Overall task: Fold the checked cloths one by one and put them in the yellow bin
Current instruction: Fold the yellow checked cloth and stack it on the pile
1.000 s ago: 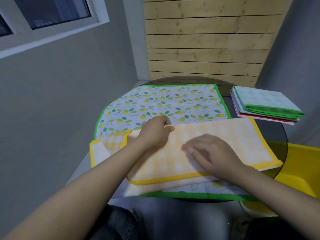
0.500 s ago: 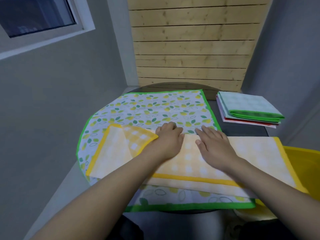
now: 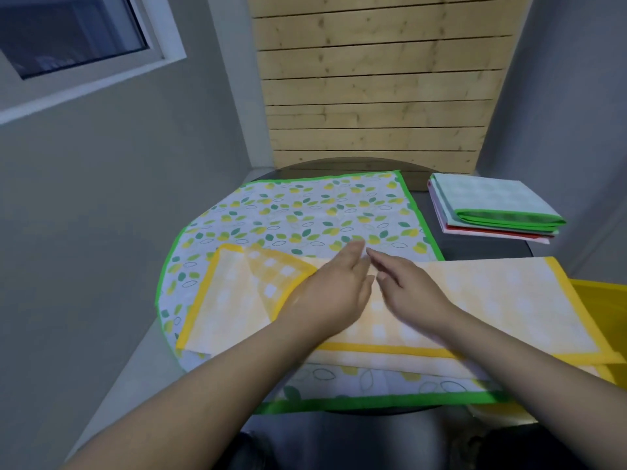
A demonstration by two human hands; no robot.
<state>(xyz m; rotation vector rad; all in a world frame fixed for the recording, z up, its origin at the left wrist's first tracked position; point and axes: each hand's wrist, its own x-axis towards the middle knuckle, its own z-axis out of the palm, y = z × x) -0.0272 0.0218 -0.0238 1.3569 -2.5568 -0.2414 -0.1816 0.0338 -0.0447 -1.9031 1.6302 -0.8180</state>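
1. Centrally, a yellow checked cloth (image 3: 481, 300) lies folded lengthwise into a long band across the near half of the round dark surface (image 3: 481, 247), on top of a leaf-print mat (image 3: 305, 215) with a green border.
2. Its left end is turned back on itself, so a triangular flap with a bolder check pattern faces up beside the left hand (image 3: 334, 293).
3. That left hand lies flat on the cloth, palm down, fingers together and stretched away from the person; it pinches nothing.
4. Just beside it, the right hand (image 3: 412, 293) also rests flat on the cloth with fingers extended and slightly apart, holding nothing; the fingertips of both hands come close together near the far edge of the band.
5. Rightward, the cloth's end reaches past the rim of the surface and overhangs the yellow bin (image 3: 600, 310), which sits low at the right edge of the view; what the bin holds cannot be seen.
6. Farther back on the right, well apart from the hands, a stack of folded cloths (image 3: 492, 208) rests on the surface, a green-trimmed one on top and a red-edged one under it.
7. Behind everything stand a pale wooden slat panel (image 3: 373, 89) and grey walls, with a window (image 3: 74, 35) at upper left.
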